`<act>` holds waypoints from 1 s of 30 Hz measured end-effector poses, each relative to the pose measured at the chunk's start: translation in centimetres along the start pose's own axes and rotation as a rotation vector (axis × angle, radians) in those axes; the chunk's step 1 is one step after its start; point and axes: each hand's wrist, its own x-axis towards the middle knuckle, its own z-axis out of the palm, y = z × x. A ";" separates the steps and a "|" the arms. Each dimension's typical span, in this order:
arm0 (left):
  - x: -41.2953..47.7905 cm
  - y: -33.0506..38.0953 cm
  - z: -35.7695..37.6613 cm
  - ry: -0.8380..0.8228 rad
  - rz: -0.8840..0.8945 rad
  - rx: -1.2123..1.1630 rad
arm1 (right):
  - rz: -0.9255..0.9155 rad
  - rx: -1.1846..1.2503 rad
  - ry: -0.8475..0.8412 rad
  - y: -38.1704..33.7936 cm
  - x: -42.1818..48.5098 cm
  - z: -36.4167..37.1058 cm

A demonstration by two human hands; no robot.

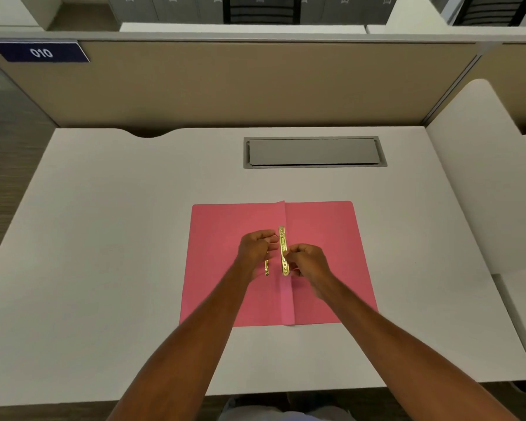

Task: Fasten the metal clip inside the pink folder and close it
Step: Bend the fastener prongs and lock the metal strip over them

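Head view: the pink folder (pixel 322 238) lies open flat on the white desk (pixel 104 238), near its front edge, spine running twelve to six. The metal clip (pixel 283 250) sits along the spine fold. The left hand (pixel 257 249), at nine o'clock of the clip, is curled around a second gold strip (pixel 266 267); the right hand (pixel 308 262), at three o'clock, pinches the clip's lower half. Fastening looks underway, not finished; closing remains. Bare desk lies on both sides; a grey hatch (pixel 315 151) sits well apart at twelve o'clock, so the cover should swing freely.
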 end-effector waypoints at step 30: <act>0.2 -1.9 1.4 -0.051 0.000 0.003 | 0.139 0.101 0.037 2.3 1.2 -0.1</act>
